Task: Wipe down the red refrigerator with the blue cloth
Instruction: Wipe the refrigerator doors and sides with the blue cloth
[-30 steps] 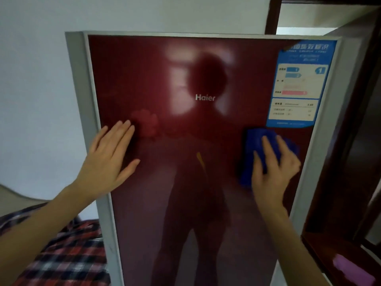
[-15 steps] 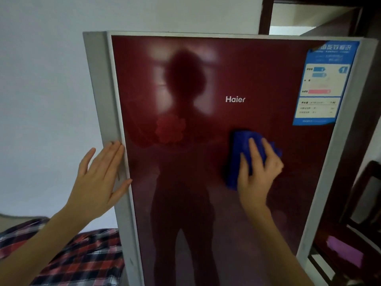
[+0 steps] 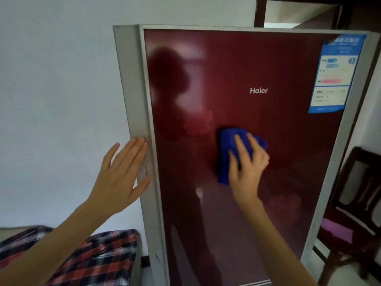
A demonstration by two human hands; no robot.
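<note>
The red refrigerator [image 3: 257,58] stands upright in front of me, glossy, with a grey frame and a white brand name on the door. My right hand [image 3: 247,168] presses the folded blue cloth [image 3: 228,145] flat against the middle of the door. The cloth shows above and left of my fingers. My left hand [image 3: 121,174] lies open and flat, fingers together, against the grey left side edge of the refrigerator, at about the same height.
A blue and white energy label [image 3: 336,73] is stuck at the door's upper right. A dark wooden chair [image 3: 354,213] with a purple cloth [image 3: 336,232] on its seat stands to the right. Plaid fabric [image 3: 90,254] lies at lower left. A white wall fills the left.
My right hand has slid the blue cloth leftward across the door, from under the label to the middle. My left hand has shifted off the red front onto the grey side edge.
</note>
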